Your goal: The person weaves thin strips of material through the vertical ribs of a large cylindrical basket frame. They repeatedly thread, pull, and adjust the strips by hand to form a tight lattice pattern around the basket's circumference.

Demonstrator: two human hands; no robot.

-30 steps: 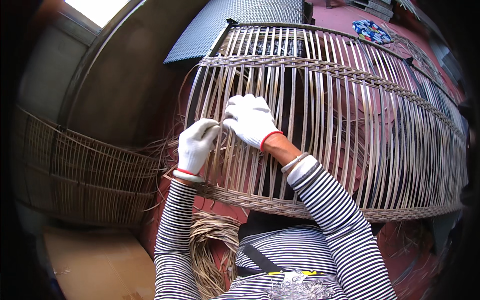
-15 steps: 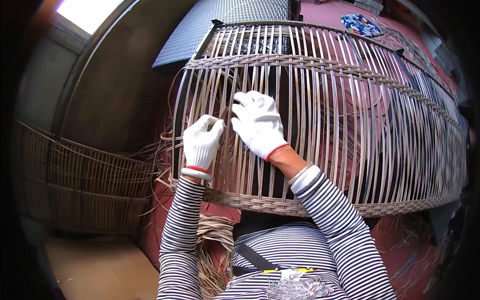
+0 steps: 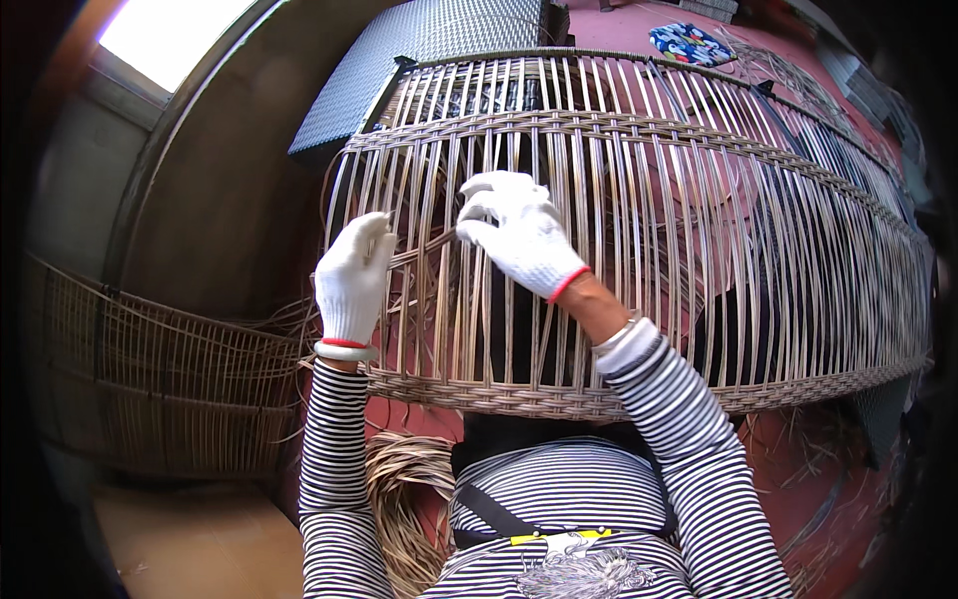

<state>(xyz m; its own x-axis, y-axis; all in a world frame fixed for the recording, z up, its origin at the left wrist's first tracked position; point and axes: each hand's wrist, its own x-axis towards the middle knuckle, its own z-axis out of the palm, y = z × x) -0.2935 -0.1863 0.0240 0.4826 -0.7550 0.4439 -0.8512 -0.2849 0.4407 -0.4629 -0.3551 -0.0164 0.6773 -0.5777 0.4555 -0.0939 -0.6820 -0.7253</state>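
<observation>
A large wicker panel of long brown strands in a dark frame lies across in front of me, with a woven band near its far side and a woven near edge. My right hand, in a white knit glove with red trim, is over the panel with fingers curled, closed on a loose wicker strand that runs left across the upright strands. By the panel's left side is my left hand, also gloved. Its thumb and fingers are pinched together; what they hold is too small to make out.
A bundle of loose strands lies on the red floor beside my lap. Another wicker panel leans at the left, above a cardboard sheet. Behind the work stands a grey woven piece; a patterned cushion is farther back.
My left hand has moved left, away from the right hand. A strand now shows crossing between the hands. The right hand has stayed near the same place, its fingers more curled.
</observation>
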